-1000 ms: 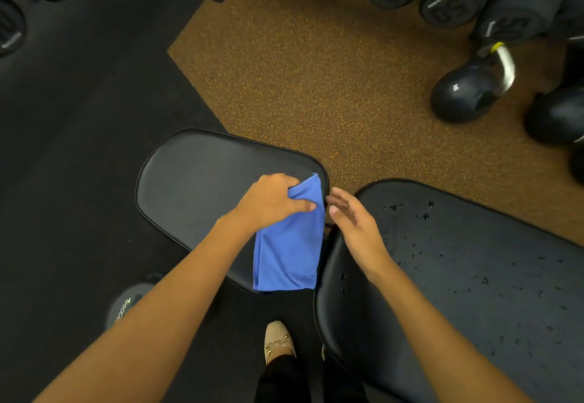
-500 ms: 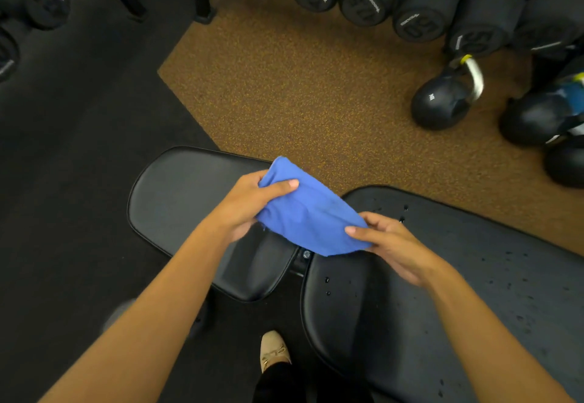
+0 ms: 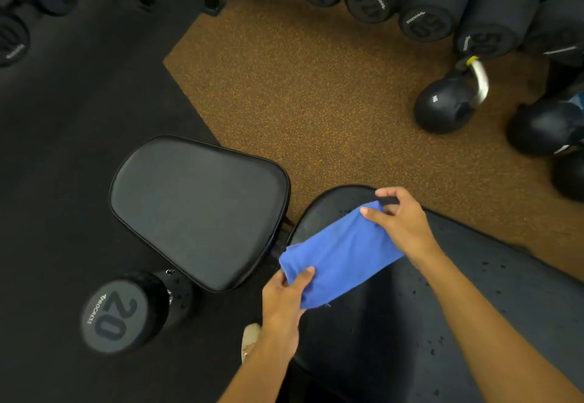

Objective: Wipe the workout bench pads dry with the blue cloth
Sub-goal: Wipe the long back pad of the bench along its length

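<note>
The blue cloth point(image 3: 339, 255), folded into a band, lies stretched across the near end of the long black back pad point(image 3: 474, 323). My left hand point(image 3: 284, 301) pinches its lower left corner between thumb and fingers. My right hand point(image 3: 399, 222) pinches its upper right corner. Water drops dot the back pad to the right of the cloth. The smaller black seat pad point(image 3: 196, 210) sits to the left, with no drops that I can see, and neither hand touches it.
A 20 dumbbell point(image 3: 126, 311) lies on the black floor below the seat pad. A row of dumbbells point(image 3: 426, 14) lines the top, and kettlebells point(image 3: 448, 102) stand at the right on the brown mat. My shoe point(image 3: 251, 338) shows beside the bench.
The cloth went from the seat pad to the back pad. My right hand took hold of one corner, and both hands spread it across the pad's end. The view shifted right.
</note>
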The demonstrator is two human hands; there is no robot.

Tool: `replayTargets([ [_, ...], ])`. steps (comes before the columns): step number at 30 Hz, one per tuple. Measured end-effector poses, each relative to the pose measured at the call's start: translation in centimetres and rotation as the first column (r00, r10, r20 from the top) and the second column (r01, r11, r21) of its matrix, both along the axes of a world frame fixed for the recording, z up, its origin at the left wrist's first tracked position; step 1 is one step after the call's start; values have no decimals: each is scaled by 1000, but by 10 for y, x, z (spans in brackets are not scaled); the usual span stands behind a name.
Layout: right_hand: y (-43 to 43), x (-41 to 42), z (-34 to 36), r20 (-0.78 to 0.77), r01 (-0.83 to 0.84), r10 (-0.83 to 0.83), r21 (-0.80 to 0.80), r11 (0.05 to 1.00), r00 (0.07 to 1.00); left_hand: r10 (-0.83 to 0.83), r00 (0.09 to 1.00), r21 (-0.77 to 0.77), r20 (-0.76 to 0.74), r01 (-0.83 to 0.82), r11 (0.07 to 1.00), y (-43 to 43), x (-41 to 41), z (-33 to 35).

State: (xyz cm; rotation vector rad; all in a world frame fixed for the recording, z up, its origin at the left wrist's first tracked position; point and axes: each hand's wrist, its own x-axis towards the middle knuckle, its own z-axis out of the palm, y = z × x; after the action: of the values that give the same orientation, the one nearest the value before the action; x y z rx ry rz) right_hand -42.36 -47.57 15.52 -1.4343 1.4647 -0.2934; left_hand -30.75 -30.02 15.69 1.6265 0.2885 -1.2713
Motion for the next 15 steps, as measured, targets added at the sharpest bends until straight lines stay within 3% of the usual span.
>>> replayTargets([
  [2,-3,0,-9,-26,-123,121,-56,991,992,-107,950,136,293,69,988,5,-5,-8],
  [3,-2,0,-13,-34,-188,186,-76,979,982,-185,880,207,437,102,973,8,-5,-11],
  [4,0,-2,-16,-44,-248,245,-105,963,969,-298,763,294,573,147,944,12,-4,-15],
  [6,6,-10,-19,-112,-351,334,-225,909,936,-513,410,454,754,240,858,16,-3,-20],
  [7,10,-16,-19,-170,-407,371,-298,864,913,-534,249,466,808,283,838,15,-3,-22],
  [9,18,-27,-22,-277,-490,408,-388,781,870,-463,28,400,886,458,794,2,-6,-23],
  [11,24,-40,-25,-358,-534,407,-422,733,841,-383,-112,358,917,656,665,-20,-14,-26],
  [13,29,-54,-30,-461,-579,383,-427,695,800,-353,-286,439,890,746,502,-41,-22,-37],
  [15,34,-65,-31,-560,-621,355,-402,673,748,-356,-461,576,813,723,381,-54,-27,-52],
])
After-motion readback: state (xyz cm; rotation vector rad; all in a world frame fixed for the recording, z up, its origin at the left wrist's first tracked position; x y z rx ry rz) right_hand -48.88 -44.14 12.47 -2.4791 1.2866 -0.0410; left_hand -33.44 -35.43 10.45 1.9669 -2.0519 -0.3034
